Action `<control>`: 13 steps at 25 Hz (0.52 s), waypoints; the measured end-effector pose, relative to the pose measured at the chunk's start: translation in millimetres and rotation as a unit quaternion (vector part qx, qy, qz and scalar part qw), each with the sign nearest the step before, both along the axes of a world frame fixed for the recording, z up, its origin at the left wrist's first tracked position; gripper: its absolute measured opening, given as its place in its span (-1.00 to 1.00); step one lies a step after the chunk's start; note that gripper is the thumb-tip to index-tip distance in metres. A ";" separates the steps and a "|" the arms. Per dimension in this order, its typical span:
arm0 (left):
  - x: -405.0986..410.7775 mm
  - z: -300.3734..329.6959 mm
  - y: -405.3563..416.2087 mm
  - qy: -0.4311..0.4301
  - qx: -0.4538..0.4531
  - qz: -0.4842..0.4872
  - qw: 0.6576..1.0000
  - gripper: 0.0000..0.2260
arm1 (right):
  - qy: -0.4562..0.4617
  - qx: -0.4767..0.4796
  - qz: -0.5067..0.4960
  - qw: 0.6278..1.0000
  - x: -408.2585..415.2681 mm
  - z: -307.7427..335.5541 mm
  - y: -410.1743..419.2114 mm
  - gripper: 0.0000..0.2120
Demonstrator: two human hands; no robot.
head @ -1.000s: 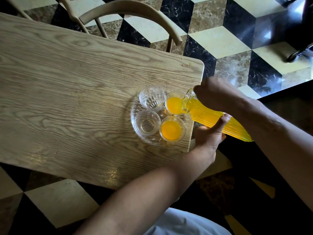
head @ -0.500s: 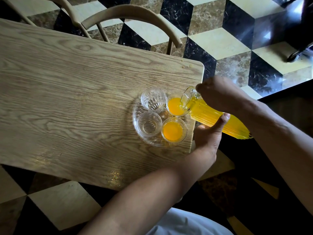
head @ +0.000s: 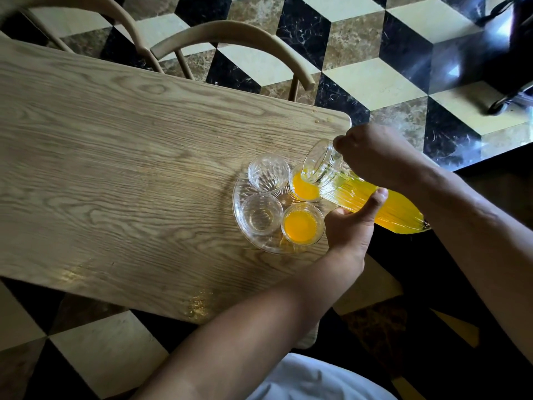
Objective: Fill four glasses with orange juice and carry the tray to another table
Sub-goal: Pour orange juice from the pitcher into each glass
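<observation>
A round clear glass tray (head: 240, 226) rests near the right end of the wooden table (head: 115, 183) and carries four small glasses. The near-right glass (head: 302, 228) holds orange juice. The far-right glass (head: 305, 188) holds juice too, under the mouth of a tilted ribbed glass jug (head: 375, 203) of orange juice. The far-left glass (head: 268, 174) and near-left glass (head: 261, 217) look empty. My right hand (head: 372, 153) grips the jug near its neck from above. My left hand (head: 350, 226) holds the jug's body from below, thumb across it.
Two wooden chair backs (head: 230, 39) stand beyond the table's far edge. The floor (head: 375, 79) is cube-patterned marble tile. A dark object with wheels (head: 513, 90) stands at the upper right. The tray lies close to the table's right edge.
The jug's mouth has lifted and swung a little left over the far-right glass, and its juice level has risen. Both hands stay on the jug.
</observation>
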State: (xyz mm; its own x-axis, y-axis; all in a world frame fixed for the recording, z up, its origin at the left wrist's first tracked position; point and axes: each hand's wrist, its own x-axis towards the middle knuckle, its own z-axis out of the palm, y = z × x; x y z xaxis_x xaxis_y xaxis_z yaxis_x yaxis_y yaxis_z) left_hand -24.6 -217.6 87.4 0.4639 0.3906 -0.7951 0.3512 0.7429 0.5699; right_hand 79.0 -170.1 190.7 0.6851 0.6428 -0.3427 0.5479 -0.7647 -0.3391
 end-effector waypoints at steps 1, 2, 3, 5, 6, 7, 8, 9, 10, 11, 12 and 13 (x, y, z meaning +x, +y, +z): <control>-1.4 0.6 2.1 0.001 -0.001 0.001 1.000 -0.43 | -0.001 -0.001 0.006 1.000 -1.8 1.1 2.1 -0.60; -2.2 1.6 3.9 0.003 -0.001 0.003 1.000 -0.43 | -0.003 -0.002 0.013 1.000 -3.1 2.1 4.1 -0.60; -3.1 2.6 5.6 0.003 -0.001 0.008 1.000 -0.42 | -0.009 -0.005 0.019 1.000 -4.7 2.9 5.9 -0.60; -4.2 3.6 9.1 0.001 -0.003 0.022 1.000 -0.40 | -0.022 -0.009 0.031 0.999 -8.5 4.8 10.8 -0.61; -4.4 3.8 10.8 0.000 -0.003 0.029 1.000 -0.39 | -0.027 -0.011 0.034 0.999 -10.5 5.7 13.7 -0.60; -4.5 4.0 12.7 -0.001 -0.002 0.034 0.999 -0.39 | -0.030 -0.012 0.037 0.999 -12.1 6.3 17.0 -0.60; -4.9 3.5 14.9 -0.002 -0.003 0.037 0.999 -0.38 | -0.031 -0.014 0.041 0.999 -13.7 6.5 20.5 -0.61; -5.2 2.7 16.8 -0.004 -0.006 0.041 0.999 -0.38 | -0.029 -0.019 0.044 0.998 -14.8 6.3 24.0 -0.61; -4.9 1.8 18.6 -0.006 -0.011 0.045 0.999 -0.38 | -0.025 -0.025 0.046 0.998 -15.4 6.2 27.4 -0.61; -4.8 1.3 19.9 -0.008 -0.017 0.049 0.999 -0.37 | -0.021 -0.032 0.048 0.998 -16.0 6.0 30.3 -0.61; -4.6 1.1 21.4 -0.009 -0.023 0.052 0.998 -0.37 | -0.017 -0.040 0.050 0.998 -16.4 5.9 33.3 -0.61; -4.4 1.0 23.0 -0.011 -0.030 0.056 0.998 -0.36 | -0.013 -0.046 0.052 0.998 -17.0 5.6 36.4 -0.61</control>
State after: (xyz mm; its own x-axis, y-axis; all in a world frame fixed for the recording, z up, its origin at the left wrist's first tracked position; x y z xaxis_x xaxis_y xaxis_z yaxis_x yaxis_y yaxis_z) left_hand -28.9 -194.6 88.4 0.4366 0.3933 -0.8091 0.2521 0.8099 0.5297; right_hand 62.0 -133.7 196.3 0.6263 0.6772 -0.3862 0.6334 -0.7308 -0.2544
